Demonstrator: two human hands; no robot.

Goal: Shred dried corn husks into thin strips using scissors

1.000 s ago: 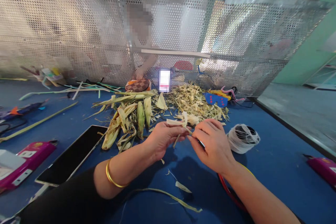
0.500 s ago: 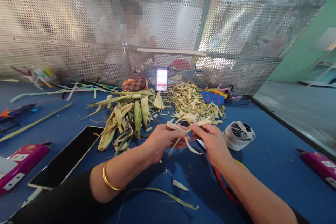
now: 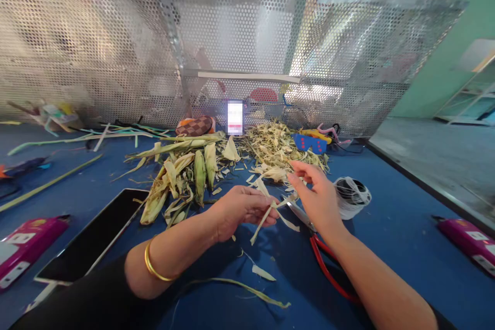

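Observation:
My left hand (image 3: 251, 209) is closed in a pinch on several crossed corn husk strips (image 3: 288, 223), whose pale ends stick out in different directions. Just right of it, my right hand (image 3: 315, 193) is raised with thumb and index finger apart. One strip end lies close under its fingers, and I see nothing gripped there; its lower fingers are partly hidden. Beneath the right hand and forearm lie scissors (image 3: 320, 264) with red handles, their metal blades pointing toward the strips. A cut husk piece (image 3: 263, 273) and a long thin husk strand (image 3: 247, 284) rest on the blue table nearer to me.
Behind the hands are whole husks (image 3: 199, 172) and a heap of shredded husk (image 3: 273, 147). A white twine spool (image 3: 350, 209) stands at right. A dark tablet (image 3: 95, 237) and a magenta power strip (image 3: 31, 247) lie left, another power strip (image 3: 469, 242) far right. A perforated metal screen (image 3: 247, 36) backs the table.
My right hand has let go of the strips and moved up and slightly right, its fingers spreading. My left hand still holds them. More of the scissors shows.

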